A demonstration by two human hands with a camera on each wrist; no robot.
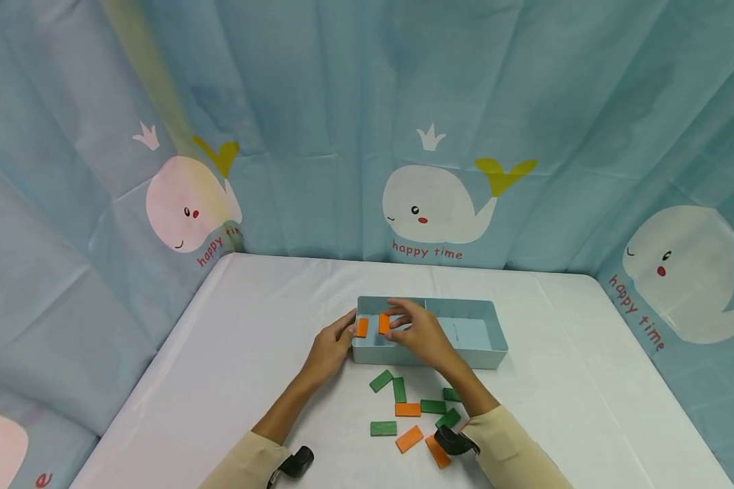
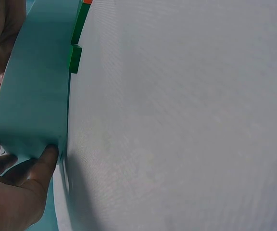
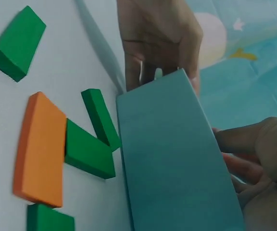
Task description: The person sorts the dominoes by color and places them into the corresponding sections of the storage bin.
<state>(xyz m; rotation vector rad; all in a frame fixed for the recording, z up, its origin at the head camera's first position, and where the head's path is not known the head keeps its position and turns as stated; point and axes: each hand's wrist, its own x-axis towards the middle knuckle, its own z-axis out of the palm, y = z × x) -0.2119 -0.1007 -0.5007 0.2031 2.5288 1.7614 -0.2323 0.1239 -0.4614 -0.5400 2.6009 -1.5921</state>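
A blue-grey divided box sits on the white table. My left hand grips its left end; in the left wrist view, the fingers lie against the end wall. My right hand pinches an orange block over the left compartment. Another orange block is at that compartment's left end, beside my left thumb. From the right wrist view, the box's side wall hides the held block and part of the right fingers.
In front of the box lie several loose green blocks and orange blocks, some partly under the right forearm. A divider separates the left compartment from the right compartment. A whale-printed curtain surrounds the table.
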